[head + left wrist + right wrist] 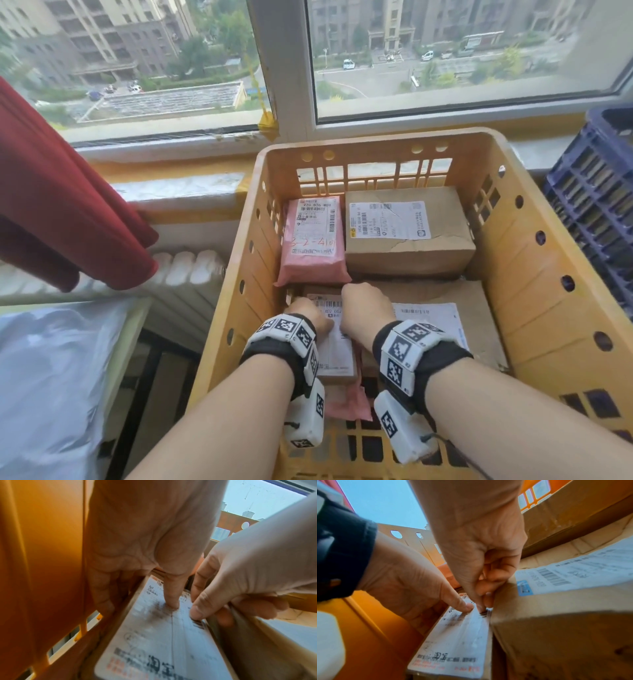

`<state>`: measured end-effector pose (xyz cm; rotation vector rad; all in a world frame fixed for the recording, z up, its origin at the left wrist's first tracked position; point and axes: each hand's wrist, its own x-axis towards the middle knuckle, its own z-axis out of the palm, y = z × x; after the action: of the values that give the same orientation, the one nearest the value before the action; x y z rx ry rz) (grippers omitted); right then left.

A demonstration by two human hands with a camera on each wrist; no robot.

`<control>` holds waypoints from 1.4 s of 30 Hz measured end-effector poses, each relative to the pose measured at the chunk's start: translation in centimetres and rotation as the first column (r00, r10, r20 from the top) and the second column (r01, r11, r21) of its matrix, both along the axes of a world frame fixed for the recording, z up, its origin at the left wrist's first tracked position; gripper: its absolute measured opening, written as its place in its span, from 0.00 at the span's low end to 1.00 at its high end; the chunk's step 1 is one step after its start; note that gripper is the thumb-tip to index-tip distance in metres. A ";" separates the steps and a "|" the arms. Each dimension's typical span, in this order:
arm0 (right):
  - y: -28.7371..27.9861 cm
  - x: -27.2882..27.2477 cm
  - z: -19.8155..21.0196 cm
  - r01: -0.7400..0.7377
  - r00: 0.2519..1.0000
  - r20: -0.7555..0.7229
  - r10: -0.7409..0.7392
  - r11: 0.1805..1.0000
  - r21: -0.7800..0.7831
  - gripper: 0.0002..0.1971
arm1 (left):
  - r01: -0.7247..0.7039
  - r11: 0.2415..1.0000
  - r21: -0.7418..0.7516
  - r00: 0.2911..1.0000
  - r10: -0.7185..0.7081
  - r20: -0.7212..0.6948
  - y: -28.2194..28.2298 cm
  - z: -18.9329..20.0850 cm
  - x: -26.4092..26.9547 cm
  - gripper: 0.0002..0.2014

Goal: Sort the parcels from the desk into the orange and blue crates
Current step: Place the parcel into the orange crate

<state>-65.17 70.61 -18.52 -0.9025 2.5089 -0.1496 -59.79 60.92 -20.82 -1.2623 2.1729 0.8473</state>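
Both my hands reach into the orange crate (534,274). They hold a narrow cardboard parcel (337,356) with a white label at its front left. My left hand (305,317) presses its thumb on the label (163,642), fingers down the side facing the crate wall. My right hand (364,310) pinches the parcel's other edge, thumb on top (485,604). A large cardboard box (445,294) lies right beside it. A pink mailer (311,240) and a brown box (407,226) fill the back. The blue crate (596,205) stands to the right.
Another pink mailer (346,401) pokes out from under the narrow parcel. A red curtain (51,205) hangs at the left above a white radiator (185,270). A pale plastic sheet (44,377) covers something at the lower left. The window sill runs behind both crates.
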 end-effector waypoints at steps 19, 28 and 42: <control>0.9 -1.3 1.5 0.155 0.964 0.237 -0.118 0.977 -0.144 0.08 | 0.061 0.998 -0.022 0.998 -0.061 -0.023 1.0 4.6 1.3 0.18; 2.1 -1.2 4.7 0.165 0.962 0.247 -0.114 0.967 -0.193 0.05 | 0.202 0.975 -0.090 0.979 -0.201 0.019 2.0 8.4 1.7 0.18; 3.1 0.2 11.3 0.104 0.982 0.181 -0.050 0.947 -0.303 0.05 | 0.220 0.961 -0.165 0.965 -0.239 -0.106 4.0 15.7 3.5 0.18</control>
<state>-65.02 73.71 -7.22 -0.8681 2.3977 -0.6372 -56.30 64.94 -5.08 -1.0206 2.4670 0.6929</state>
